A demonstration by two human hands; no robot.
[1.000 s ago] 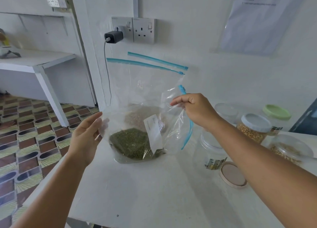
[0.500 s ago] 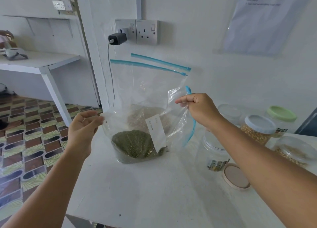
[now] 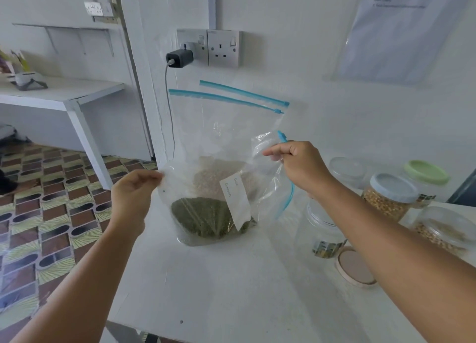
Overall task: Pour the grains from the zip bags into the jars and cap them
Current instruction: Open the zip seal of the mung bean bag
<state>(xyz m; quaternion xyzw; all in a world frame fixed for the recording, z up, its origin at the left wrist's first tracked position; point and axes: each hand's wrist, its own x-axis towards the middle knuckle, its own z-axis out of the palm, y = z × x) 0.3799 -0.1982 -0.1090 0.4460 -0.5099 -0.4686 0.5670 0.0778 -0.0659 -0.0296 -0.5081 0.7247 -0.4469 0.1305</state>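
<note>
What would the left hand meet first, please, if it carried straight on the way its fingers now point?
The left hand points rightward and already pinches the near zip bag at its left edge, so it would press straight into that bag's clear plastic. Depth behind it is unclear.

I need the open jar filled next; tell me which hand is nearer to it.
Right. The right hand pinches the zip bag just above and left of the open jar. The left hand holds the bag's far edge, across the bag from the jar.
</note>
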